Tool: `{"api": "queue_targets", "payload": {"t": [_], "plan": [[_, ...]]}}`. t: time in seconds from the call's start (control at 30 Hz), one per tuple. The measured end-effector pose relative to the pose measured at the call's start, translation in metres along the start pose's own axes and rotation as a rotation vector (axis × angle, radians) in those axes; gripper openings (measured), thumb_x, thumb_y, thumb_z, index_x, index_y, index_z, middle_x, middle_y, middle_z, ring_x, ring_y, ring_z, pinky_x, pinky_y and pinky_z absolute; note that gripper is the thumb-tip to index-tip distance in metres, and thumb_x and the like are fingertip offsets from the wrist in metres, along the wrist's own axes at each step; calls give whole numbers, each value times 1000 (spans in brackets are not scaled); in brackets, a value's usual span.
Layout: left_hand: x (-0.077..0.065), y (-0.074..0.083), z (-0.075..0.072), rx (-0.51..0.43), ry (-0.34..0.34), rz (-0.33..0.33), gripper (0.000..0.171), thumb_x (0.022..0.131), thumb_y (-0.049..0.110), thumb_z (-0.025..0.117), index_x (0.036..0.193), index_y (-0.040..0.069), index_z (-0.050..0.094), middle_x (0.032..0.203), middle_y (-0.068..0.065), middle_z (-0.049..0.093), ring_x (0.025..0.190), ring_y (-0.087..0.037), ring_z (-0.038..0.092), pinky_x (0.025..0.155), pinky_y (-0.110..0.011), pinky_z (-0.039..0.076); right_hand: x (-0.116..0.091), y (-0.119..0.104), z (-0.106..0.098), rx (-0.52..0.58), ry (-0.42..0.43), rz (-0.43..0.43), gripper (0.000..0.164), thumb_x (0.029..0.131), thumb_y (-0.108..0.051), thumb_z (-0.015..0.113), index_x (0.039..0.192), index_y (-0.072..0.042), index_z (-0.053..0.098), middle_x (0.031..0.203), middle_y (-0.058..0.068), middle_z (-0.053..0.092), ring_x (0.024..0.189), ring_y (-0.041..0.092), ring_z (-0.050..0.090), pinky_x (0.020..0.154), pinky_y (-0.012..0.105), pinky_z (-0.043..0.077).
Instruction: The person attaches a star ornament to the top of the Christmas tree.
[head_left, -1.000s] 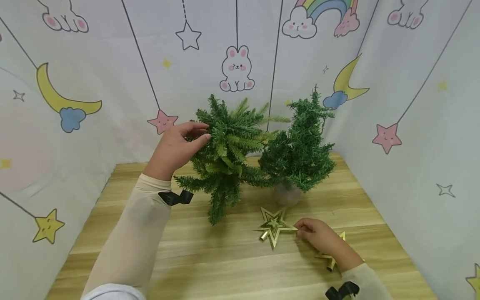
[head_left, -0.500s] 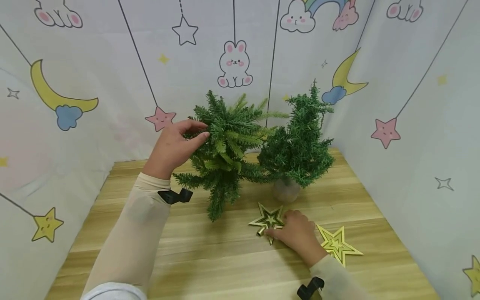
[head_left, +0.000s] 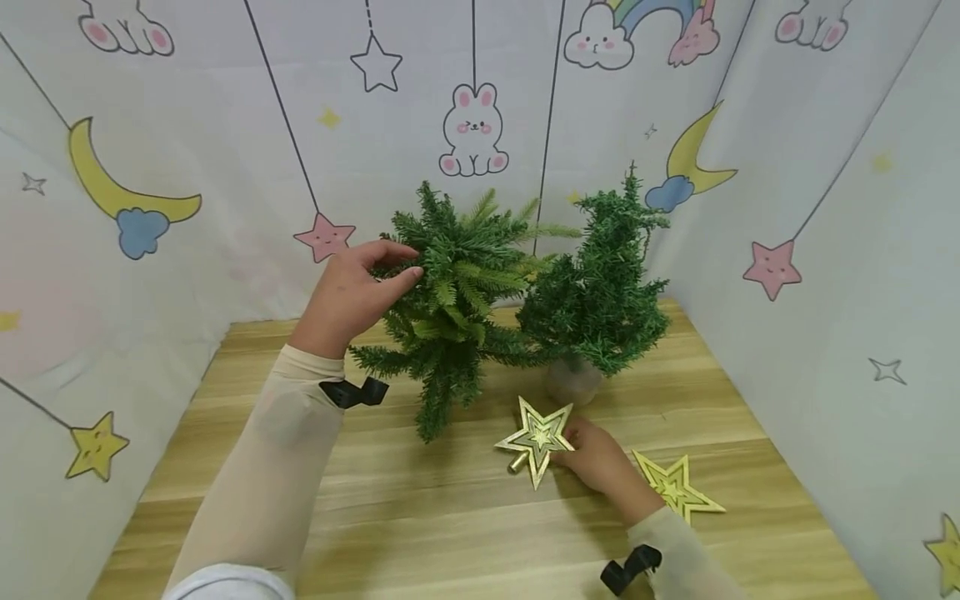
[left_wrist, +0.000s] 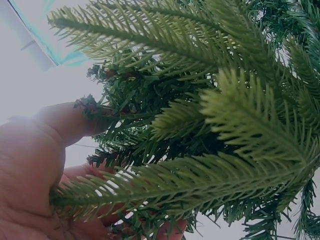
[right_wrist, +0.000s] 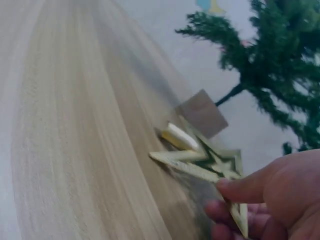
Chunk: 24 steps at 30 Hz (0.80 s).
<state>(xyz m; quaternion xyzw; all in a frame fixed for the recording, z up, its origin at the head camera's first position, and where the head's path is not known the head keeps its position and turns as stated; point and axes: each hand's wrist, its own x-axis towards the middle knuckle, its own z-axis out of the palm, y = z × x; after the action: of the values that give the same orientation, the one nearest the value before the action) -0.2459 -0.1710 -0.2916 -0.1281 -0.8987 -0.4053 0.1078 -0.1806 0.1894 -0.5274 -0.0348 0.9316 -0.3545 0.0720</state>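
At the left, the left hand [head_left: 348,292] rests against the side of a bushy little tree [head_left: 457,292], thumb and fingers parted, with branch tips between them (whether it bears any weight, I cannot tell). To the right of that tree and nearer the person is a gold star [head_left: 540,437], its short tube [head_left: 517,463] aimed near-left, away from the right hand [head_left: 600,458]. That hand, much the nearer, pinches the star's right side between thumb and fingers, in front of the slimmer tree [head_left: 600,300]. Farthest right, a second star [head_left: 675,487] lies on the counter [head_left: 420,517], partly behind the right wrist.
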Motion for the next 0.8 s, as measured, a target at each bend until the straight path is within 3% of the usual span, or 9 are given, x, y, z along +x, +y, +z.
{"api": "queue_targets", "payload": {"t": [0.1,0.2,0.33,0.4,0.5,0.6,0.7,0.8], "plan": [[2,-1,0,-2,6,14,35,100,41,69,128,20,72,125,-1,72,115,-24,63,96,-51,49,-3,5,-9,168,-43,-47,15,93,-9,76,97,-2,63,77,5,72,70,17,68,64,30,53],[1,-1,0,-6,15,22,32,100,38,69,126,20,74,124,-1,73,113,-24,64,95,-51,50,-10,4,-25,291,-78,-69,13,96,-3,71,105,5,67,86,11,76,79,23,75,71,33,59],[1,-1,0,-8,22,29,28,101,34,70,125,20,74,122,0,74,112,-22,65,94,-50,52,-29,-14,-62,290,-71,-89,12,98,-6,70,107,2,72,93,9,76,87,26,75,82,43,61],[2,-1,0,-13,25,30,27,100,32,70,124,20,75,122,0,74,112,-22,66,95,-50,52,-42,-31,-89,216,-47,-137,11,98,-12,72,105,-4,75,92,3,76,86,22,74,81,42,61],[4,1,-1,-11,26,26,27,101,34,70,122,20,75,120,0,74,112,-22,66,95,-50,52,-57,-63,-134,81,39,-285,8,97,-20,75,102,-14,78,90,-7,76,81,11,69,70,30,58],[6,5,-6,7,18,11,31,101,41,68,123,21,74,119,1,74,112,-22,65,95,-49,51,-64,-98,-176,-32,211,-475,5,94,-15,78,96,-19,79,87,-13,74,75,5,64,64,23,48],[11,10,-13,24,7,-8,36,101,46,66,126,22,73,120,1,73,114,-21,65,96,-49,52,-62,-133,-210,-51,371,-647,12,89,-3,80,91,-15,79,86,-13,75,73,2,62,69,18,45],[19,17,-18,26,-3,-24,42,100,48,66,134,24,69,125,1,71,117,-20,65,96,-48,53,-49,-167,-233,30,439,-766,13,87,7,79,90,-5,78,84,-9,75,75,2,65,73,16,46]]}}
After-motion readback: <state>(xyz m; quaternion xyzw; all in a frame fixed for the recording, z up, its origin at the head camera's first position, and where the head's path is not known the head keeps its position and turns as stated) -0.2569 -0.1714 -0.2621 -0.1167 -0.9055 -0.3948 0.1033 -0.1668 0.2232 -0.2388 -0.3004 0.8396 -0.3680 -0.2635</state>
